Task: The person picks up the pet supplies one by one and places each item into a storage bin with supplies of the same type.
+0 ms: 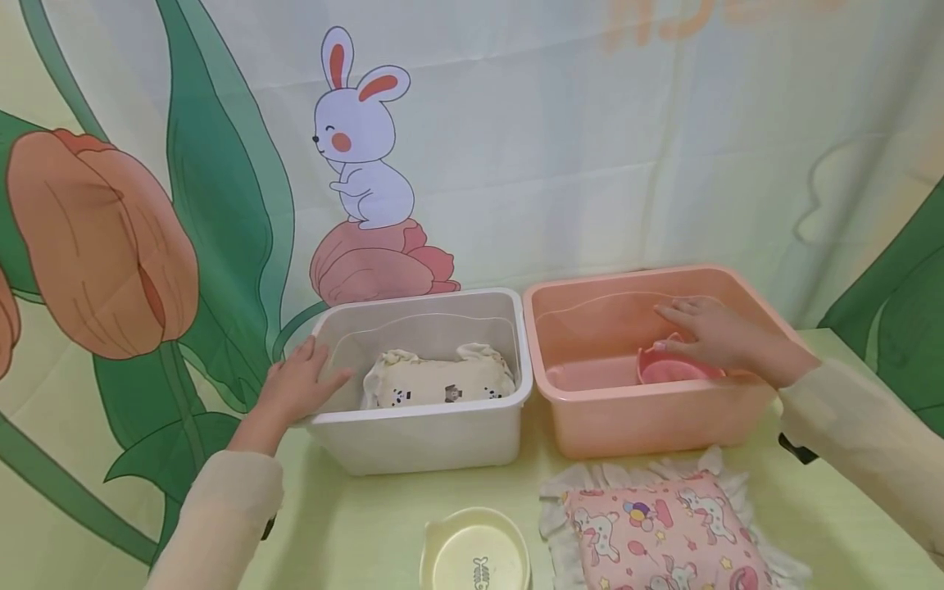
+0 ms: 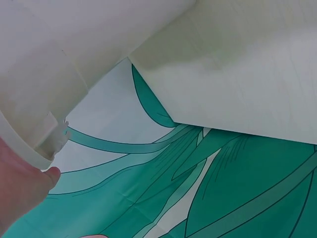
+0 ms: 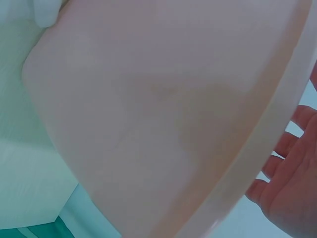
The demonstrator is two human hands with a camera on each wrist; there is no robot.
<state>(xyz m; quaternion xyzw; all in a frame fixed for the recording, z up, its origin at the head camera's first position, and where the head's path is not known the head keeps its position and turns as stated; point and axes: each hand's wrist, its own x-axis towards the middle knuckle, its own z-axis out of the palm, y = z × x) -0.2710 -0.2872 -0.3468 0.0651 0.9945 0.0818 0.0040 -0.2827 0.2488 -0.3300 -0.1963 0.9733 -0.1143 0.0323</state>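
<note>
My left hand (image 1: 297, 385) rests at the left rim of a white bin (image 1: 420, 438), its thumb stretched over the inside. In the left wrist view part of that hand (image 2: 22, 191) lies against the bin's rim. Inside the bin is a cream pillow (image 1: 435, 383) with small animal prints. On the right, my right hand (image 1: 711, 332) reaches over a pink bin (image 1: 656, 422), above a pink bowl (image 1: 667, 370) with pointed ears. Its fingers are extended in the right wrist view; whether the thumb touches the bowl I cannot tell.
In front of the bins, a pink unicorn-print pillow (image 1: 656, 533) with a white frill lies on the light green table (image 1: 354, 524). Left of it sits a pale yellow bowl (image 1: 477, 549). Behind hangs a cloth backdrop (image 1: 531, 180) printed with a rabbit and tulips.
</note>
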